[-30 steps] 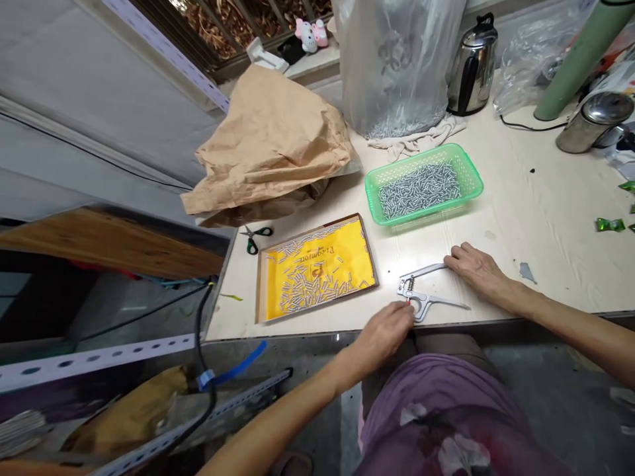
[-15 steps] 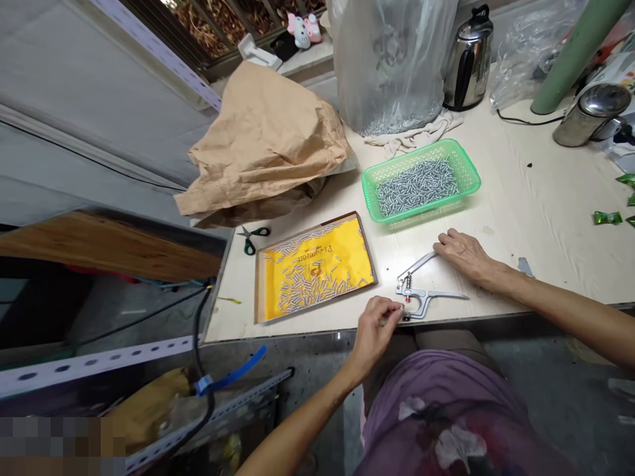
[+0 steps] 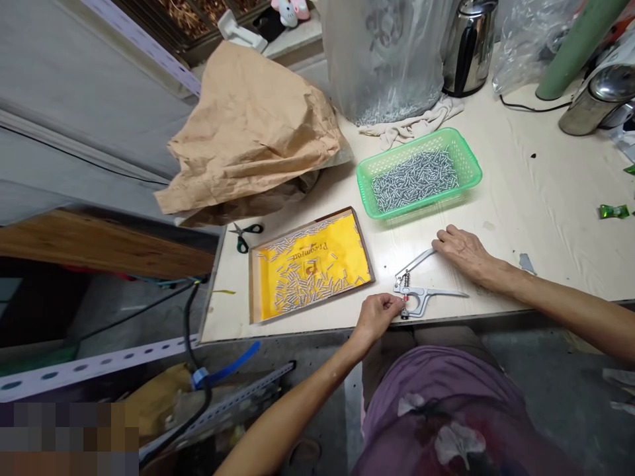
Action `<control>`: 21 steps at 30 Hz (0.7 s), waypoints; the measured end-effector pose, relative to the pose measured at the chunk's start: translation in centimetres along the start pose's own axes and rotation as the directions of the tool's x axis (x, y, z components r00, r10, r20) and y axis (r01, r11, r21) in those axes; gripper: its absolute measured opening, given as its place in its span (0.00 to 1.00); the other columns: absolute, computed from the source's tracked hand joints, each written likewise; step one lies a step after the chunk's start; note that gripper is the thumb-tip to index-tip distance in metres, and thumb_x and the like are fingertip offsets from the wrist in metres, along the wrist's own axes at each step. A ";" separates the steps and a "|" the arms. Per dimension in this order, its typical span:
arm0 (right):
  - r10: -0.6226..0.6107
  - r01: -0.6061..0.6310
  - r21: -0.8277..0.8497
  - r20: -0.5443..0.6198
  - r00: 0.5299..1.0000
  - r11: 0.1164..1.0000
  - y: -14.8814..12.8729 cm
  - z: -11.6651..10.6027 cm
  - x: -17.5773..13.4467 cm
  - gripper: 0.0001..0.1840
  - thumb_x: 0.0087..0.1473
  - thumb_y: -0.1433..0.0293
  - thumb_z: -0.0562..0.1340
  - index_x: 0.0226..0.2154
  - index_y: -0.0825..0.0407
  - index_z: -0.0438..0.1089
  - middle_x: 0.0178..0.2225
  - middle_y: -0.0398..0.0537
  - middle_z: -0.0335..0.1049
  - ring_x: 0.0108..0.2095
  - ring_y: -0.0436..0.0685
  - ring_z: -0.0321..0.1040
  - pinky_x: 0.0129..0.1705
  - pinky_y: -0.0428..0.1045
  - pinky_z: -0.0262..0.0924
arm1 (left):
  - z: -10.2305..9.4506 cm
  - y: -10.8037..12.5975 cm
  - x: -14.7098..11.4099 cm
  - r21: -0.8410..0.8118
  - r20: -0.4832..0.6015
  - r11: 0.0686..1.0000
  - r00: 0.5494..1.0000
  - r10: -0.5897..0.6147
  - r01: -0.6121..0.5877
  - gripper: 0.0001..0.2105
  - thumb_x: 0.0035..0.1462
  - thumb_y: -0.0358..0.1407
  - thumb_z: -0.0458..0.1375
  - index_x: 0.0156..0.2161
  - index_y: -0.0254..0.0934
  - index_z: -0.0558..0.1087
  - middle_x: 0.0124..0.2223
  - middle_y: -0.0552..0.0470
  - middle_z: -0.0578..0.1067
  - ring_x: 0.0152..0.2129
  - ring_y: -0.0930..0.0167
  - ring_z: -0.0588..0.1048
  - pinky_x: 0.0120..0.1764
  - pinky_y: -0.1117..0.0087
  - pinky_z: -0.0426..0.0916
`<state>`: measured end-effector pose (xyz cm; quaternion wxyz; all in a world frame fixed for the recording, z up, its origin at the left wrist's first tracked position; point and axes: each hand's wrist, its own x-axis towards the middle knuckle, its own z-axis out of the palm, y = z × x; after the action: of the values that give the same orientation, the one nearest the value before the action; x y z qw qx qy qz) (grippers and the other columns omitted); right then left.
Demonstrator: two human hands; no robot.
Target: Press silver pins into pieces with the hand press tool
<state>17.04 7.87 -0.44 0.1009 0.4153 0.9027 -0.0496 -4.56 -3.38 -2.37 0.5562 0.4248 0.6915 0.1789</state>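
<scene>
Grey snap-fastener pliers point(image 3: 421, 293) lie near the table's front edge, their jaw with a small red part facing left. My right hand point(image 3: 461, 252) is closed around the end of the raised upper handle. Beside the jaw, my left hand point(image 3: 380, 315) pinches with thumb and fingertips; whatever small piece it holds is too hidden to name. Left of the pliers, a shallow cardboard tray point(image 3: 252, 291) lined with yellow holds many small silver metal pins. Behind the pliers stands a green plastic basket point(image 3: 471, 175) filled with similar small metal pieces.
Green-handled scissors point(image 3: 243, 239) lie left of the tray. Behind are a crumpled brown paper bag point(image 3: 258, 132), a large clear plastic bag point(image 3: 387, 59) and a steel kettle point(image 3: 469, 49). A green-wrapped sweet point(image 3: 614, 211) lies far right.
My left hand has moved slightly up, its fingertips now beside the red part of the jaw. My right hand stays on the handle. The whole view has shifted a little.
</scene>
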 end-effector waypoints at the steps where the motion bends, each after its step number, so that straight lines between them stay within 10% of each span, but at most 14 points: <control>1: 0.003 -0.003 0.005 0.009 1.000 1.000 0.0 -0.1 0.0 0.11 0.59 0.78 0.50 0.35 0.53 0.67 0.37 0.53 0.68 0.40 0.59 0.56 0.29 0.49 0.43 | -0.1 0.2 0.1 0.039 0.014 0.999 1.000 -0.008 0.008 0.18 0.43 0.48 0.61 0.26 0.30 0.75 0.17 0.58 0.66 0.17 0.77 0.62 0.23 0.76 0.54; 21: -0.103 0.104 0.029 -0.061 0.993 0.994 0.5 0.6 -1.6 0.13 0.59 0.79 0.51 0.31 0.54 0.68 0.32 0.54 0.68 0.35 0.58 0.57 0.29 0.50 0.45 | 0.0 2.0 -0.3 0.139 0.189 0.964 0.950 -0.249 0.226 0.11 0.50 0.40 0.60 0.27 0.31 0.71 0.12 0.63 0.59 0.09 0.80 0.58 0.14 0.80 0.52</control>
<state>18.55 6.91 -0.63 0.0646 0.3707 0.9247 -0.0568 -3.76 -2.43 -0.77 0.6163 0.3861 0.6859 0.0256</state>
